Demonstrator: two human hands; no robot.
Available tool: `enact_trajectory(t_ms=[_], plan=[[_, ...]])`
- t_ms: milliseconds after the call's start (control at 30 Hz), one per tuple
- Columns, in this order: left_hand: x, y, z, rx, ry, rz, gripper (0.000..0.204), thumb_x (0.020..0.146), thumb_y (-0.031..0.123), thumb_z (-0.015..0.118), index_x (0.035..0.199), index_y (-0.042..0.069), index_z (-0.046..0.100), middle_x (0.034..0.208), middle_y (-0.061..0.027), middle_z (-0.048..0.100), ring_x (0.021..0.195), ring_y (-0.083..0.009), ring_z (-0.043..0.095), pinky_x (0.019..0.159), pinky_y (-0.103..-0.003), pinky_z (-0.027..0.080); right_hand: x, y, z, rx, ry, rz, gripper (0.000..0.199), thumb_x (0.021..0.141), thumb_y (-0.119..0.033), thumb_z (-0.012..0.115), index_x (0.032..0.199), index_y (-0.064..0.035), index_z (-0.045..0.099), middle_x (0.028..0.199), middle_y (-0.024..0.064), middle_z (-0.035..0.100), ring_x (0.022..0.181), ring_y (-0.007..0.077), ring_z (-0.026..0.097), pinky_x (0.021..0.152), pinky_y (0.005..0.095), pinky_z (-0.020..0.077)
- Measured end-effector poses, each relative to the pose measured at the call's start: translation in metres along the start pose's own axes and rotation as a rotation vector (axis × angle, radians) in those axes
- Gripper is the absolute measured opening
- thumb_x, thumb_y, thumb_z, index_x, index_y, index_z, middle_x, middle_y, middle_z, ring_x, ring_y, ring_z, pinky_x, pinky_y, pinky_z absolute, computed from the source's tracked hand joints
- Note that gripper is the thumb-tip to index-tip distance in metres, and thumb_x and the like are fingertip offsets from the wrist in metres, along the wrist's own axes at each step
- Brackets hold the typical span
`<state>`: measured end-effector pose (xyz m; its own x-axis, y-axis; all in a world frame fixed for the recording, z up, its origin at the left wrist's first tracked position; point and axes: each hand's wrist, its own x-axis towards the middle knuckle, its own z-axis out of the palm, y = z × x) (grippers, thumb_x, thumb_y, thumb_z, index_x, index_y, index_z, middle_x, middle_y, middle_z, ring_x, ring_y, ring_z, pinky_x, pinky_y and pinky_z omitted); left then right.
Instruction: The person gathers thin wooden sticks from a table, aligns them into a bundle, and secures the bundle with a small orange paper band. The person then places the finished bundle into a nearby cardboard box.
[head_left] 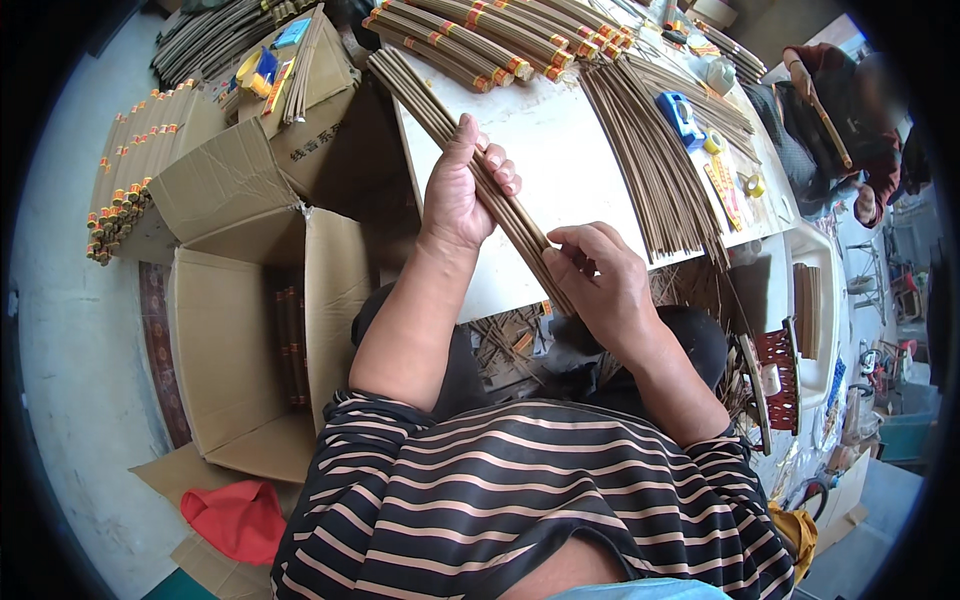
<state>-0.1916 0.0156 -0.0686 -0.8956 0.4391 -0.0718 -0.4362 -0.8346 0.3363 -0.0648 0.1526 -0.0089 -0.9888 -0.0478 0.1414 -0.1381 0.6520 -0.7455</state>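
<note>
A small bundle of long brown incense sticks [432, 110] slants across in front of me, over the near left part of the white table [550, 140]. My left hand [468, 188] is wrapped round its middle, with the thumb lying along the top. Lower down, the thumb and fingers of my right hand [605, 275] pinch the bundle near its near end. To the right of the bundle, many loose incense sticks [650, 160] are spread side by side on the table.
Banded incense bundles [470, 40] are piled at the table's far side. A blue tape dispenser [680, 120] and tape rolls [754, 185] lie right. An open cardboard box [225, 340] stands left, beside stacked bundles [135, 160]. Another person [840, 120] holds a stick at far right.
</note>
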Motion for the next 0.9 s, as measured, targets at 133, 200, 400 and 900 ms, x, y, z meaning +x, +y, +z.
enact_trajectory(t_ms=[133, 200, 400, 900], plan=[[0.0, 0.001, 0.0, -0.033, -0.035, 0.001, 0.034, 0.087, 0.039, 0.058, 0.069, 0.011, 0.053, 0.057, -0.0008, 0.048, 0.05, -0.0125, 0.047, 0.048, -0.026, 0.042, -0.003, 0.012, 0.007, 0.03, 0.023, -0.05, 0.032, 0.085, -0.022, 0.064, 0.105, 0.0019, 0.059, 0.086, 0.0091, 0.059, 0.069, 0.0145, 0.056, 0.063, 0.0265, 0.0485], [0.0, 0.0, 0.0, -0.037, -0.041, -0.002, 0.034, 0.087, 0.039, 0.058, 0.069, 0.011, 0.053, 0.057, -0.0007, 0.049, 0.05, -0.0124, 0.047, 0.047, -0.026, 0.041, -0.002, 0.014, 0.006, 0.148, -0.053, 0.046, 0.037, 0.084, -0.026, 0.064, 0.105, 0.0035, 0.057, 0.086, 0.0126, 0.06, 0.071, 0.0183, 0.059, 0.064, 0.0279, 0.0498], [0.001, 0.0, -0.002, -0.016, -0.035, -0.015, 0.032, 0.082, 0.039, 0.065, 0.068, 0.015, 0.049, 0.056, 0.0, 0.045, 0.049, -0.0129, 0.047, 0.045, -0.026, 0.04, 0.0, 0.02, 0.008, 0.491, -0.271, 0.311, 0.048, 0.082, -0.034, 0.066, 0.104, 0.0076, 0.054, 0.073, 0.0077, 0.056, 0.064, 0.013, 0.053, 0.057, 0.025, 0.0448], [-0.002, 0.0, 0.002, -0.03, -0.188, -0.096, 0.026, 0.085, 0.022, 0.063, 0.066, 0.012, 0.049, 0.055, -0.0005, 0.049, 0.048, -0.0126, 0.049, 0.043, -0.026, 0.042, 0.011, 0.018, 0.02, 1.116, -0.537, 0.597, 0.028, 0.079, -0.011, 0.069, 0.095, 0.0021, 0.05, 0.064, 0.003, 0.054, 0.054, 0.0106, 0.055, 0.05, 0.0221, 0.0485]])
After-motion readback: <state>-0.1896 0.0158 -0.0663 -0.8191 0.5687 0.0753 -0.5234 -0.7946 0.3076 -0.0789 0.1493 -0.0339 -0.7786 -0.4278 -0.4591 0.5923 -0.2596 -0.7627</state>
